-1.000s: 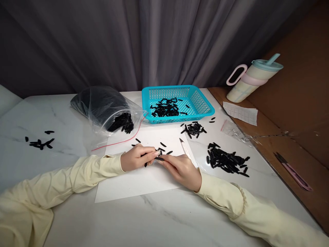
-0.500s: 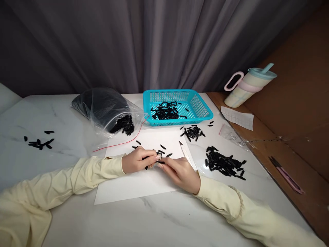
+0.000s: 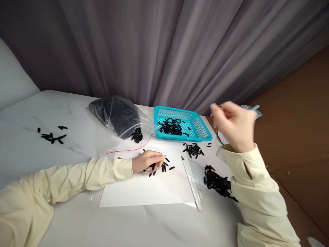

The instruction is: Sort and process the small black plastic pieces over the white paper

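My left hand [image 3: 147, 161] rests on a white sheet [image 3: 151, 187], its fingertips closed over a few small black oblong pieces [image 3: 164, 167]. My right hand [image 3: 235, 125] is lifted well above the table at the right, blurred, fingers loosely curled; whether it holds anything cannot be made out. A white craft knife [image 3: 191, 180] lies along the sheet's right edge. A turquoise basket [image 3: 197, 125] holds several black pieces. More black pieces lie in a small heap [image 3: 192, 150] before the basket and in a larger heap [image 3: 218, 181] under my right forearm.
A clear zip bag [image 3: 120, 116] full of black pieces lies open behind the sheet. A few black pieces [image 3: 51, 137] sit at the far left on the marble table. A grey curtain hangs behind, and a brown board stands at the right.
My right hand left the sheet and rose up to the right, now in front of the cup. The view turned and shifted right. My left hand stays on the pieces.
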Available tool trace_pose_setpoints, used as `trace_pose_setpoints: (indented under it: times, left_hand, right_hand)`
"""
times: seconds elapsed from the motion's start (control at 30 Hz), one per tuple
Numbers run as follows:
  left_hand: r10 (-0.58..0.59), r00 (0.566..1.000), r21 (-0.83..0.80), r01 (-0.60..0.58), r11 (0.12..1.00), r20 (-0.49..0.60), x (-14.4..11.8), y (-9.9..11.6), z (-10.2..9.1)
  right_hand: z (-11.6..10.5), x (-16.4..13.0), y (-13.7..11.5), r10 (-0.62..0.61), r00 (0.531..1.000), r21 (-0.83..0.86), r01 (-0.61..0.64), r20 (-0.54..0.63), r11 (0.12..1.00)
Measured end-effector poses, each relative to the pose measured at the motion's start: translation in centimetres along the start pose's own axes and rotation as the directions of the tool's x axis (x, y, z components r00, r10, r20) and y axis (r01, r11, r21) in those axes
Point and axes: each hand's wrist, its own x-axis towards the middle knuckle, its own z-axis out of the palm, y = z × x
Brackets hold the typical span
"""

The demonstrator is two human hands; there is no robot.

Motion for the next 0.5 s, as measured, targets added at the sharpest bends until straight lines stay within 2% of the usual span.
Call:
trace_pose_setpoints:
  times: [0.03, 0.1, 0.13, 0.2, 0.3, 0.37, 0.43, 0.5]
  left_hand:
    - [-0.002, 1.0, -0.031, 0.003, 1.0, 0.001, 0.1, 0.0, -0.1]
    - [0.007, 1.0, -0.069, -0.007, 0.998, -0.002, 0.2, -0.1, -0.1]
    - [0.016, 1.0, -0.079, -0.016, 0.997, -0.005, 0.2, -0.1, -0.1]
    - [0.023, 1.0, -0.1, -0.024, 0.995, -0.01, 0.3, -0.2, -0.2]
    - [0.018, 1.0, -0.122, -0.02, 0.992, -0.014, 0.3, -0.1, -0.2]
    - [0.014, 1.0, -0.13, -0.017, 0.991, -0.021, 0.3, 0.0, -0.3]
    - [0.009, 1.0, -0.132, -0.013, 0.991, -0.03, 0.2, 0.1, -0.2]
    - [0.003, 0.999, -0.124, -0.008, 0.992, -0.042, 0.1, 0.4, -0.1]
  right_hand:
    - [0.3, 1.1, -0.1, 0.062, 0.996, -0.054, -0.059, 0.069, 0.997]
    - [1.2, 3.0, -0.4, 0.171, 0.958, -0.164, -0.135, 0.23, 0.977]
    - [1.7, 3.8, -0.5, 0.187, 0.947, -0.187, -0.14, 0.262, 0.972]
    - [2.4, 4.9, -0.6, 0.198, 0.935, -0.217, -0.136, 0.295, 0.967]
    - [1.7, 5.5, -1.1, 0.184, 0.954, -0.25, -0.124, 0.235, 0.96]
    - [0.6, 4.9, -2.4, 0.148, 0.976, -0.253, -0.105, 0.16, 0.962]
    - [-0.1, 3.5, -4.7, 0.063, 0.99, -0.22, -0.035, 0.123, 0.975]
    - [0.2, 1.5, -7.4, -0.151, 0.977, -0.177, 0.177, 0.151, 0.968]
